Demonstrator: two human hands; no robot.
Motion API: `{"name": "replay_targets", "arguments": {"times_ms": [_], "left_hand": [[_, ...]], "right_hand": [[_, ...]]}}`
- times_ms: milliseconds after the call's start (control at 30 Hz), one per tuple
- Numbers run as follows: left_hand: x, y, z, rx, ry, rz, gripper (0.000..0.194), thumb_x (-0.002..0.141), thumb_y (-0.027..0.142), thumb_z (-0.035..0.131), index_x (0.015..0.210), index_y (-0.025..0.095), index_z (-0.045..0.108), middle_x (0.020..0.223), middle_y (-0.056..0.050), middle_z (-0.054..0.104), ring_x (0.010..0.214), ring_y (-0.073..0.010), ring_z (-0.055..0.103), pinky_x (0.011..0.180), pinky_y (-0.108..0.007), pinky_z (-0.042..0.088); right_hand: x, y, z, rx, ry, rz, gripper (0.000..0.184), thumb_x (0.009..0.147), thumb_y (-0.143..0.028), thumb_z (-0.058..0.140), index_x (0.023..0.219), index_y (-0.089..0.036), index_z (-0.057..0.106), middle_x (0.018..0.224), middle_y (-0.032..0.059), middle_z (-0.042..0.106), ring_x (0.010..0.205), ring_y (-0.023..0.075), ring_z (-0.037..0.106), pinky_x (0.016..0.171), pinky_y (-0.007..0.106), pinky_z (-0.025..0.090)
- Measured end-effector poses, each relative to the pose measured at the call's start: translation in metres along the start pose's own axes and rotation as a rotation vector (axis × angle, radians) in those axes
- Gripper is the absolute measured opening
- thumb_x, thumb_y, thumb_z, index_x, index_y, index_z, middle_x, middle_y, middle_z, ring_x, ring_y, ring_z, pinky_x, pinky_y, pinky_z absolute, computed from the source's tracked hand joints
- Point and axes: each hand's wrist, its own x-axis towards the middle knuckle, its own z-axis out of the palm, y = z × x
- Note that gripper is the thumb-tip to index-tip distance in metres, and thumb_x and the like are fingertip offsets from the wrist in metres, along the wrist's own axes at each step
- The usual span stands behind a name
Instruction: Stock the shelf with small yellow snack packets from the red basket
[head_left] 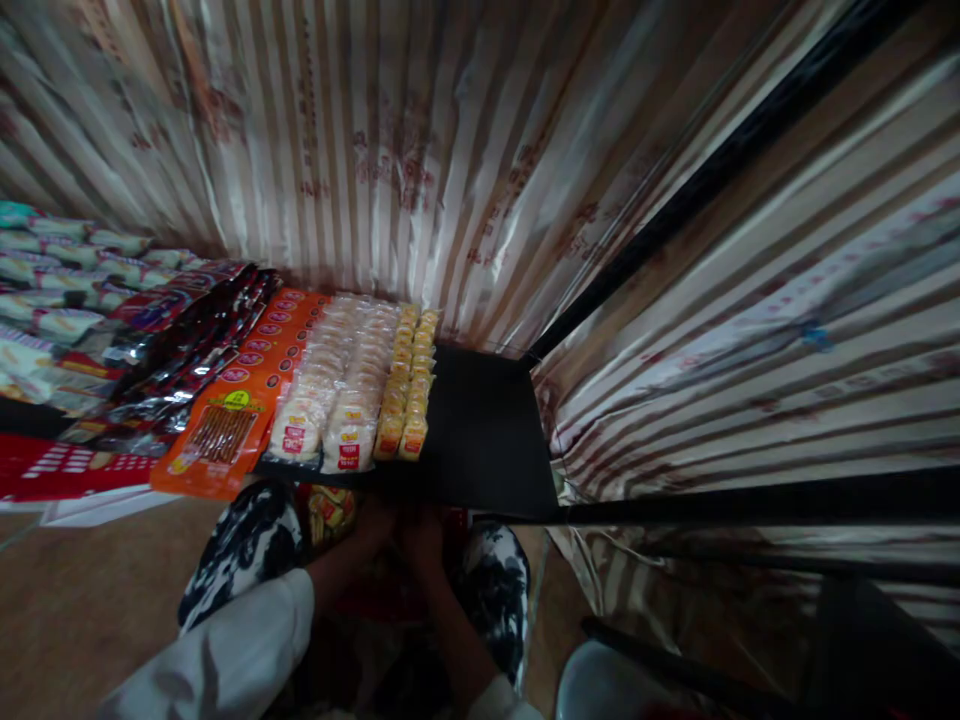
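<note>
Both hands reach in dim light between my knees, just below the front edge of a black shelf [487, 430]. My left hand [375, 522] is beside a yellow snack packet [330, 512]; its fingers are lost in shadow. Close by on the right is my right hand [421, 530], its fingers hidden too, so I cannot see what either holds. Above them on the shelf stand two rows of small yellow packets [403, 415]. Left of these run two rows of clear-wrapped pale snacks [349, 435], then orange snack packs [229, 430].
Dark glossy packets [202, 355] and white snack packets [67, 275] fill the shelf's left part. Striped plastic sheeting [390, 150] hangs behind. A black post [675, 210] slants up at right. Red basket [45, 465] sits lower left; a pale bucket [607, 685] stands lower right.
</note>
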Motion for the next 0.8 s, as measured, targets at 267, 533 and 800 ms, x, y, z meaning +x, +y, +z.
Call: {"name": "replay_targets", "arguments": {"times_ms": [267,533,800], "left_hand": [[-0.022,0.026,-0.005,0.032,-0.003,-0.076,0.025,0.077,0.022,0.055,0.098,0.015,0.064,0.109,-0.011,0.067,0.106,-0.0239,0.058,0.096,-0.036,0.042],[-0.054,0.029,-0.011,-0.034,-0.105,-0.111,0.028,0.075,0.020,0.059,0.102,0.012,0.061,0.112,-0.014,0.066,0.102,-0.0219,0.061,0.092,-0.031,0.045],[-0.077,0.038,-0.018,-0.097,-0.156,-0.020,0.025,0.069,0.025,0.066,0.092,0.014,0.063,0.097,-0.008,0.070,0.094,-0.0219,0.063,0.088,-0.034,0.047]], "right_hand": [[-0.014,-0.014,-0.014,0.297,0.011,0.199,0.039,0.079,-0.031,0.048,0.111,-0.013,0.060,0.111,0.0152,0.065,0.106,0.0258,0.059,0.095,0.038,0.043],[-0.036,-0.021,-0.034,0.481,-0.004,0.337,0.049,0.075,-0.040,0.055,0.117,-0.014,0.058,0.118,0.0132,0.063,0.112,0.0266,0.057,0.097,0.037,0.043],[-0.054,-0.030,-0.057,0.505,0.034,0.320,0.048,0.074,-0.042,0.056,0.112,-0.014,0.059,0.107,0.0115,0.067,0.103,0.0263,0.061,0.091,0.037,0.046]]}}
